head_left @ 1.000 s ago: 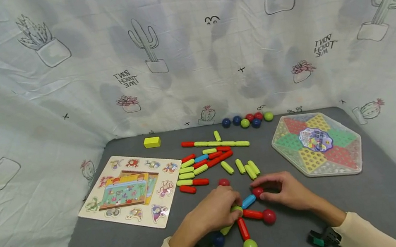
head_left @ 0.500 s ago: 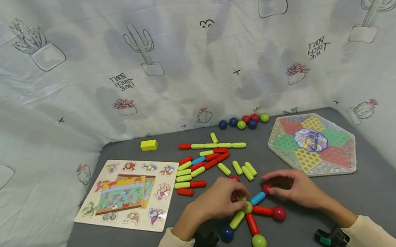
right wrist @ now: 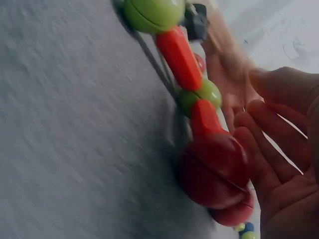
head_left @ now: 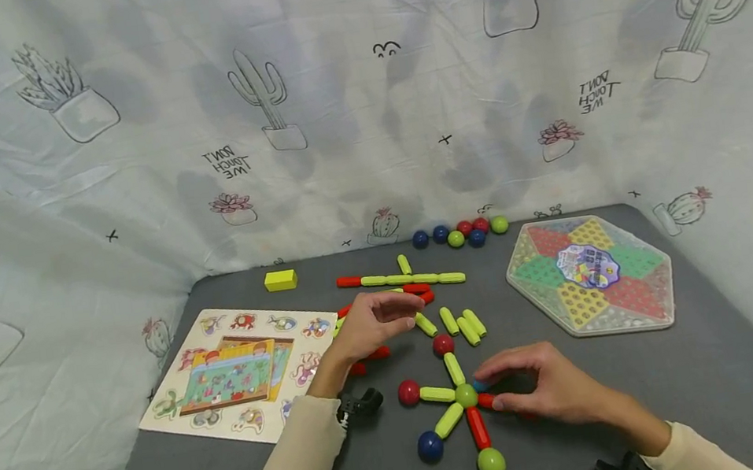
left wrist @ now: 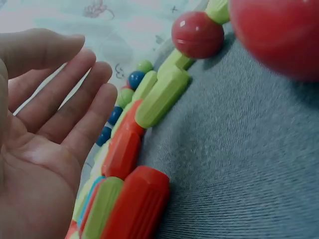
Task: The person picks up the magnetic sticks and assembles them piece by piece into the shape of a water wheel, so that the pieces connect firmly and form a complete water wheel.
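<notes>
A star-shaped build of magnetic sticks and balls lies on the table around a green hub ball (head_left: 466, 395). Green sticks run from the hub to two red balls (head_left: 409, 393) and a blue ball (head_left: 430, 445); a red stick (head_left: 478, 429) leads to a green ball (head_left: 491, 463). My right hand (head_left: 553, 386) hovers with relaxed fingers over the right arms, largely hiding them. The right wrist view shows its fingers beside a dark red ball (right wrist: 214, 169), not wrapped round it. My left hand (head_left: 377, 322), loosely bent and holding nothing, is above the loose sticks (left wrist: 122, 154).
Several green sticks (head_left: 468, 330) lie beyond the build, with a joined row (head_left: 411, 279) behind them. Loose balls (head_left: 441, 234) line the back edge. A wooden puzzle board (head_left: 241, 427) is at left, a hexagonal game board (head_left: 589, 266) at right, and a yellow block (head_left: 280, 281) at back left.
My left hand has left the hub and moved up and left over the loose sticks. My right hand has let go of the red ball on the blue stick and shifted slightly toward me.
</notes>
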`<state>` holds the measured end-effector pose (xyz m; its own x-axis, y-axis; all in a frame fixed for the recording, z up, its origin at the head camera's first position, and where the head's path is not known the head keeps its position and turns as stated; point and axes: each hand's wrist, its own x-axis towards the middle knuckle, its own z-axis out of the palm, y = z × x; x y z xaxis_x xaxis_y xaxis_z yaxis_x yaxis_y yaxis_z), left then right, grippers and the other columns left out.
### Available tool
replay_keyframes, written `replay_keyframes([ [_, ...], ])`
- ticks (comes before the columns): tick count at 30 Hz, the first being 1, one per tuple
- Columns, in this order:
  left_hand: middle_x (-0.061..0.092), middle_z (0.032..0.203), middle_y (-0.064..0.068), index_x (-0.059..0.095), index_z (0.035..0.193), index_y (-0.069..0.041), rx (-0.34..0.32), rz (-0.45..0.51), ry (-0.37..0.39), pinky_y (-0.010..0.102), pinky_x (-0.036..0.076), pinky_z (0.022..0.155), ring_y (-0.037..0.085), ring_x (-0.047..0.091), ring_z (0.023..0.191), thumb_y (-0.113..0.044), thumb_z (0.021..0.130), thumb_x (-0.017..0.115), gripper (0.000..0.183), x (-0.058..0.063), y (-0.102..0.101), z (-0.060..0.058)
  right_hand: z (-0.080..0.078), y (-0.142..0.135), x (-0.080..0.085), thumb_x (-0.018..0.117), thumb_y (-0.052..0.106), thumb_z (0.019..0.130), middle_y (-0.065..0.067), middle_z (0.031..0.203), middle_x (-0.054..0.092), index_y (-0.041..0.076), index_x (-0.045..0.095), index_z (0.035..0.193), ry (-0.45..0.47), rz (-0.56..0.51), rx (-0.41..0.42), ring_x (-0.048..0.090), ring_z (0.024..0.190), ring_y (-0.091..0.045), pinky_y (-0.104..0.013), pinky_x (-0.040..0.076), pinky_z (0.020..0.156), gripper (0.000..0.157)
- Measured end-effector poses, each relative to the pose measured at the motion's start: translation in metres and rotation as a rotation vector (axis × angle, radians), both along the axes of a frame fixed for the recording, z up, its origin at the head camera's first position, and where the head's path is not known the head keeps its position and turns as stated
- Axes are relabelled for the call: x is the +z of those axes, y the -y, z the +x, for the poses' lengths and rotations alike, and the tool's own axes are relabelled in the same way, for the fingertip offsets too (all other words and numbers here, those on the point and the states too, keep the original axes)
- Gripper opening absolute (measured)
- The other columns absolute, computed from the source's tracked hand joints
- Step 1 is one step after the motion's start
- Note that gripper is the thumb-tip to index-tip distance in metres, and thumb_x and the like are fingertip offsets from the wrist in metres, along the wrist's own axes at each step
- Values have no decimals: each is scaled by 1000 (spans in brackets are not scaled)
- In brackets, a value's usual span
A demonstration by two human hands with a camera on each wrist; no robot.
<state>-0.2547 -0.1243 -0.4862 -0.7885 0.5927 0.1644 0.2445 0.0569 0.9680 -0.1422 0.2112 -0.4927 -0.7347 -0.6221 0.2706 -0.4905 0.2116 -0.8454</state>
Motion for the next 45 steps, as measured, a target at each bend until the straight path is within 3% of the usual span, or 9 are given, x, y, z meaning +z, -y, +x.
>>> replay_keyframes([
  [6,74,141,16,74,137,-2,-9,-119,-28,38,58,110,36,70,132,0,100,74,36,-6,-4,-6,7,8,-5,87,11,95,0,124,82,17,79,129,-46,-1,40,77,112,-16,-27,61,96,35],
  [13,80,126,8,81,125,-6,48,-538,-375,44,59,107,26,74,121,9,97,69,35,-2,-29,0,8,13,-10,88,10,94,1,119,83,17,81,125,-97,-19,3,78,108,-14,-27,62,94,33],
  [17,81,122,7,82,122,-6,67,-679,-471,41,60,105,25,74,119,7,98,69,31,3,-43,9,7,16,-10,89,12,93,6,117,83,20,82,123,-129,1,-30,77,106,-12,-28,61,93,32],
  [21,80,122,8,79,125,-6,177,-628,-378,42,61,102,25,74,115,4,100,70,27,13,-46,22,6,19,-9,88,11,94,5,116,83,20,82,123,-168,8,-30,77,104,-12,-28,61,92,31],
  [25,77,119,8,76,125,-7,269,-427,-130,40,62,96,22,73,106,-3,100,75,25,25,-37,37,4,20,-6,88,11,94,5,114,82,19,81,122,-230,21,-33,76,102,-12,-27,61,91,30],
  [28,75,113,8,74,121,-6,285,-324,60,35,61,90,18,73,98,-6,97,78,25,32,-28,48,1,21,-4,89,11,94,6,114,81,19,81,122,-305,59,-45,75,102,-11,-26,60,91,30],
  [32,72,105,9,71,118,-2,282,-285,198,29,58,81,15,71,89,-7,92,81,27,27,-17,63,-4,24,0,91,13,91,8,116,80,18,80,122,-366,131,-56,74,107,-8,-26,60,94,33],
  [38,71,101,7,72,118,-2,281,-309,235,27,57,76,13,70,84,-11,93,82,28,10,-9,77,-7,32,2,92,13,89,4,121,79,13,79,122,-430,225,-37,73,111,-11,-38,63,93,36],
  [45,74,99,3,78,116,-5,275,-430,78,25,59,77,10,70,83,-18,96,81,24,3,-6,83,-7,43,7,85,39,98,5,123,76,14,76,132,-307,414,-120,69,109,-10,-40,62,92,44],
])
